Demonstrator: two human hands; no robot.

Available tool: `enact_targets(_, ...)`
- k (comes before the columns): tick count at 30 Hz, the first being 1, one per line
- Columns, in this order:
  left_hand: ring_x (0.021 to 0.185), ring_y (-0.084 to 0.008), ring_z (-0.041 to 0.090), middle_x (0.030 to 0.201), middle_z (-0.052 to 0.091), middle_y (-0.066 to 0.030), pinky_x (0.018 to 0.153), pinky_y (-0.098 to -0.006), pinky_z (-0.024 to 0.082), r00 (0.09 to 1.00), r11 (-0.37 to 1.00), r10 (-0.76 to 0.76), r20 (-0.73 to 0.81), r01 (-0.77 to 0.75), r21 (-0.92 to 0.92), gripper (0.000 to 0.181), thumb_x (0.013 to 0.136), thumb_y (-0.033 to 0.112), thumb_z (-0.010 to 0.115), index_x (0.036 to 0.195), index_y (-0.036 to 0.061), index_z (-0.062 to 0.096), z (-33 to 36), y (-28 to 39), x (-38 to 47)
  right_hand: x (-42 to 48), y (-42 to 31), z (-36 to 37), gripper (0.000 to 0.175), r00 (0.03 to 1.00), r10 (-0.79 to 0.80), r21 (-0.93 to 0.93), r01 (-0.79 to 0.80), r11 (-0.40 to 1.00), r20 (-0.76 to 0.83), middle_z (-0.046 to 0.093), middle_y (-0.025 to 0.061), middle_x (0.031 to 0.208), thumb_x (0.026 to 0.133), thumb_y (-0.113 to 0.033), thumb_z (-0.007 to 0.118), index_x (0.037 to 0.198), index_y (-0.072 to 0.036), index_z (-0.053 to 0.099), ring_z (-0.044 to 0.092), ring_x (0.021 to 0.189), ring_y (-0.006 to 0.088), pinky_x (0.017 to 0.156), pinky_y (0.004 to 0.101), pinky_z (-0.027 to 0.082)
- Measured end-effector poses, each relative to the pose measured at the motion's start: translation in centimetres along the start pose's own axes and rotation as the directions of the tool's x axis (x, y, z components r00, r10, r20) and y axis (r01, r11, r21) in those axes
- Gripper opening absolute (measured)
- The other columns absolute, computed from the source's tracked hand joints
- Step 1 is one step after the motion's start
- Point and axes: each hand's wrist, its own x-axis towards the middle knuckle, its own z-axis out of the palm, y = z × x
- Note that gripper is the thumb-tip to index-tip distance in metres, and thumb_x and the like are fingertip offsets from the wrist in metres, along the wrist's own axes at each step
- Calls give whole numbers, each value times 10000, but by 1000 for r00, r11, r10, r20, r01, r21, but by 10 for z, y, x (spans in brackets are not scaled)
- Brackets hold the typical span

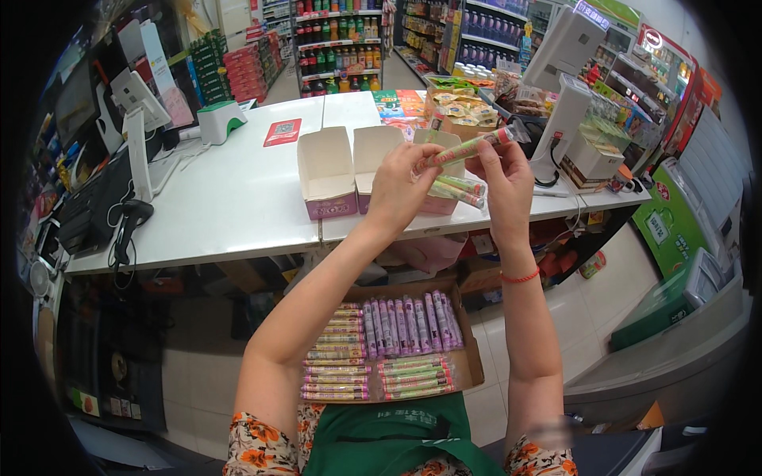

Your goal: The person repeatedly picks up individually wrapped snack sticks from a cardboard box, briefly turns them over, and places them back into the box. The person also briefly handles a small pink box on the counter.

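Between my left hand [405,178] and my right hand [503,178] is a green-and-red wrapped candy stick [464,150], tilted up to the right. My left fingers hold its lower end, and my right fingers pinch it near the upper end. More green-wrapped sticks [458,191] show just below, in or over the rightmost of several open small boxes; whether my left hand holds them I cannot tell. The leftmost small box [327,178] looks empty. Below the counter, an open cardboard carton [470,357] holds purple sticks [411,324], yellow sticks [336,369] and green sticks [417,378] in rows.
The white counter [238,196] bears a red code card [283,132], a barcode scanner [131,229] at the left, and a payment terminal [562,125] with cables at the right. Behind the small boxes are packaged snacks [461,107]. Drink shelves [339,44] stand beyond.
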Motion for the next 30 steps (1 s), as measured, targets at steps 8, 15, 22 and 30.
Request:
enact_targets(8,881,-171,643,990,668,-55,788,-301,508,999,997,48,10,-48,-59,226,855,63,779,1069,56,707,-19,23,-20,-25,-20,-14,301,999,46,136,-43,990,-22,638,77,1033,977,-96,656,1224,7,518,676,875,143,813,297,590)
enact_targets(15,814,-119,601,981,679,-25,745,-260,496,999,998,17,37,-15,-62,278,821,86,825,1063,50,694,-34,41,-47,-53,-27,-30,405,996,93,163,-89,983,-14,642,104,1052,974,-58,636,1332,6,458,691,909,169,833,296,586)
enact_targets(22,708,-101,539,894,643,-13,655,-257,465,980,967,-177,90,191,-172,277,803,102,834,1030,45,685,-45,50,-78,-78,-27,-47,244,986,155,123,-161,979,60,678,81,1039,971,-60,641,1199,6,589,683,910,140,857,287,568)
enact_targets(30,768,-38,553,888,668,22,719,-212,482,929,869,-335,157,369,-331,230,875,82,786,1076,40,683,-53,48,-111,-102,-21,-63,236,968,226,53,-233,971,112,685,74,1051,991,-90,618,1196,26,631,666,951,117,893,278,561)
